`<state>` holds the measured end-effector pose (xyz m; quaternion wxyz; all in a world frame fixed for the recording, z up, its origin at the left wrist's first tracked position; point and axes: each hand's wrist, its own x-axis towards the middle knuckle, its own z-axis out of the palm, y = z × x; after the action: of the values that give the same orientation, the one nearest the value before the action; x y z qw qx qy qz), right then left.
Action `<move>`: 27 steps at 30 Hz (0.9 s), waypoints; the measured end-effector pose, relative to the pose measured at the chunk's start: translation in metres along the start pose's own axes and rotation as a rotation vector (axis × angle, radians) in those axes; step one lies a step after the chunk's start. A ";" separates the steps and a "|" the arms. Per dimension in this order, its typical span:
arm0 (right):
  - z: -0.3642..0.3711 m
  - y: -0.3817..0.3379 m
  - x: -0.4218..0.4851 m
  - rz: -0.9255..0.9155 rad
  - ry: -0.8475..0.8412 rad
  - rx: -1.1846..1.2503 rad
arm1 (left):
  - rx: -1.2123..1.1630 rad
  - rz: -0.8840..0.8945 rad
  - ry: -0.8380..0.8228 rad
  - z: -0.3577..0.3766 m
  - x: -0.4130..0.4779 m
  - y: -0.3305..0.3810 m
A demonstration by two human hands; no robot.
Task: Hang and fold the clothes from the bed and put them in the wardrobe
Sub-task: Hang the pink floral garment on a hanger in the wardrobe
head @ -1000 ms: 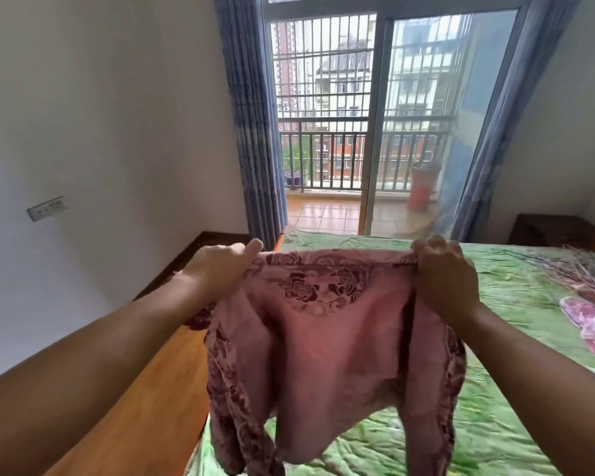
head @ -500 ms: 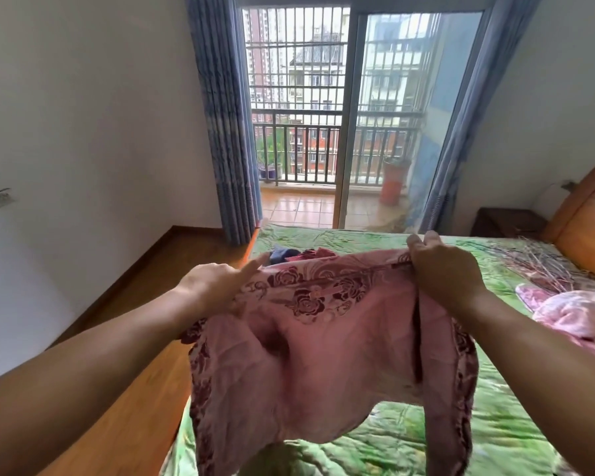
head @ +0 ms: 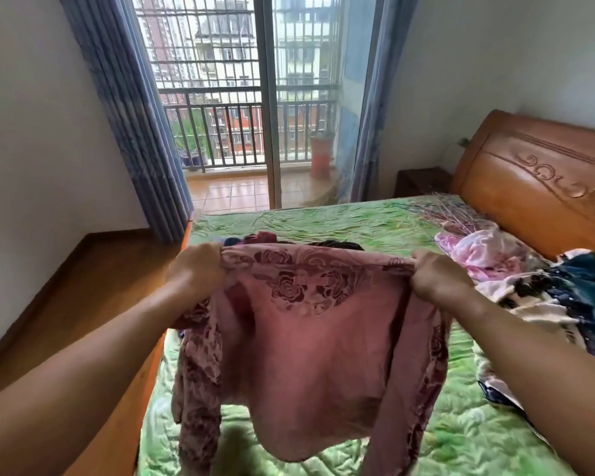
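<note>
I hold a pink rose-patterned top (head: 316, 355) spread above the green-quilted bed (head: 323, 218). My left hand (head: 196, 269) and right hand (head: 437, 280) each keep a pinching grip on a shoulder. This looks like the start of folding. Next I should probably lay it flat and fold the sleeves in.

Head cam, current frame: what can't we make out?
Head view:
- The wardrobe: outside the frame.
- Fingertips of the left hand and right hand: each grip curls out of sight at the pink garment's top edge.
- The dark clothes behind it: only their tops show.
- The clothes pile on the bed: cut off by the right edge.
- The garment's sleeve ends: cut off by the bottom edge.
</note>
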<state>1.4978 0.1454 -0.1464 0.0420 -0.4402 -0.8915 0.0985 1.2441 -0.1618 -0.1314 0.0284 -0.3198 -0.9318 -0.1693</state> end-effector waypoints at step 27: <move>-0.022 0.156 -0.179 0.210 0.306 0.729 | -1.034 0.294 -0.600 0.093 -0.149 0.346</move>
<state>1.7319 0.0989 -0.1559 0.3171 -0.4948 -0.7319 0.3449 1.5767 0.0372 -0.1398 -0.3706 -0.4511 -0.6425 -0.4963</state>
